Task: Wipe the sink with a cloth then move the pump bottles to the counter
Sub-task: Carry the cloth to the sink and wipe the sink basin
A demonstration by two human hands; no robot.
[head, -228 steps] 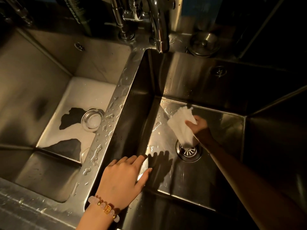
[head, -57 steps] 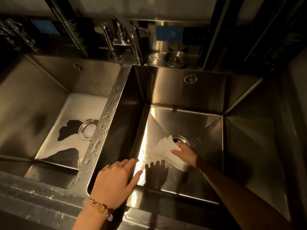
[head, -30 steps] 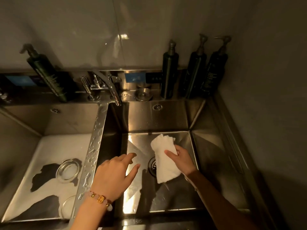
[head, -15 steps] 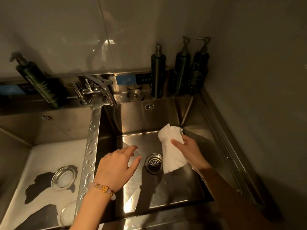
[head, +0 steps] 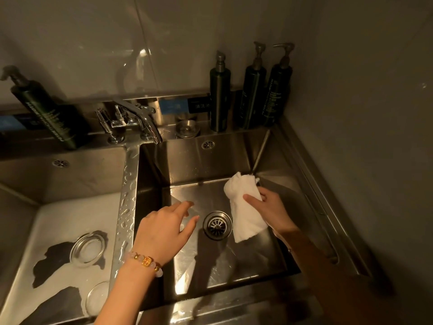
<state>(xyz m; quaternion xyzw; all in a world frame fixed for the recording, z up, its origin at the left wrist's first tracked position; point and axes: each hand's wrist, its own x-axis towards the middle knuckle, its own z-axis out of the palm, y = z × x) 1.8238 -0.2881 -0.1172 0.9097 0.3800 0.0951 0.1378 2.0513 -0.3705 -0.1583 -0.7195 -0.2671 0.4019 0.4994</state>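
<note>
My right hand point(head: 269, 207) grips a white cloth point(head: 243, 207) above the far right part of the steel sink point(head: 187, 160), just right of the drain point(head: 217, 224). The cloth hangs down from my fingers. My left hand point(head: 164, 228) hovers over the sink's left side with fingers spread and relaxed, holding nothing. Three dark pump bottles point(head: 251, 90) stand upright in a row on the back ledge at the right corner. A fourth dark pump bottle point(head: 46, 111) stands on the ledge at the far left.
A chrome faucet point(head: 138, 118) reaches over the divider point(head: 124, 207), which is beaded with water. A second basin point(head: 58, 184) on the left holds white foam and round glass lids. A round metal cap point(head: 187, 129) lies on the ledge. Walls close in behind and right.
My right hand lifted the cloth off the sink floor and carried it up and to the right. My left hand left the sink's rim. My view rose, bringing the bottles in.
</note>
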